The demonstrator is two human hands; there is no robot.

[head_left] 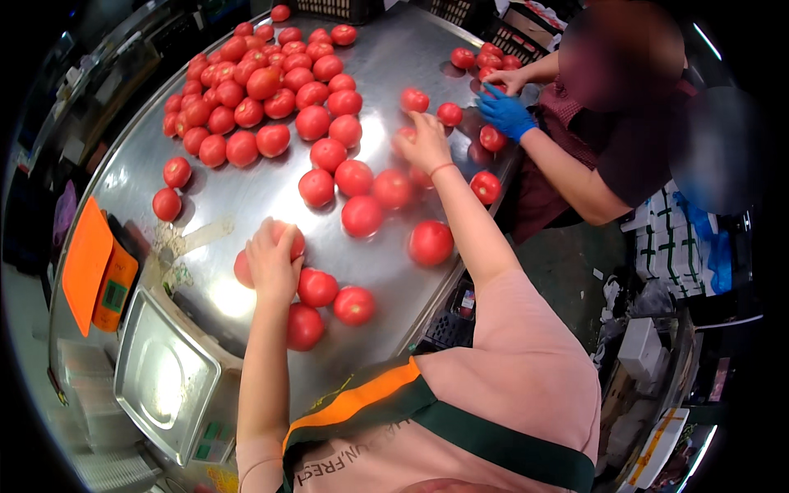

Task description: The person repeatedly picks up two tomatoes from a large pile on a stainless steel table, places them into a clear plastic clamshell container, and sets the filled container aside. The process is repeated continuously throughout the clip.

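My left hand (274, 261) is closed over a tomato (289, 237) on the steel table (362, 283), with a second tomato (243, 269) against its outer side. Three more tomatoes, one of them a round red tomato (354, 305), lie just beside that wrist. Farther right, my right hand (427, 146) reaches across the table, its fingers curled around a tomato (403, 140) partly hidden behind them. Several tomatoes near this hand are smeared by motion, among them a blurred tomato (393, 189). A large pile of tomatoes (249, 92) covers the table's far left.
An orange scale (90, 267) and a scale with a steel tray (168, 374) stand at the left. Across the right edge, a co-worker's blue-gloved hand (506, 113) and bare hand (511, 80) handle tomatoes. A black crate (448, 324) sits below the table's near edge.
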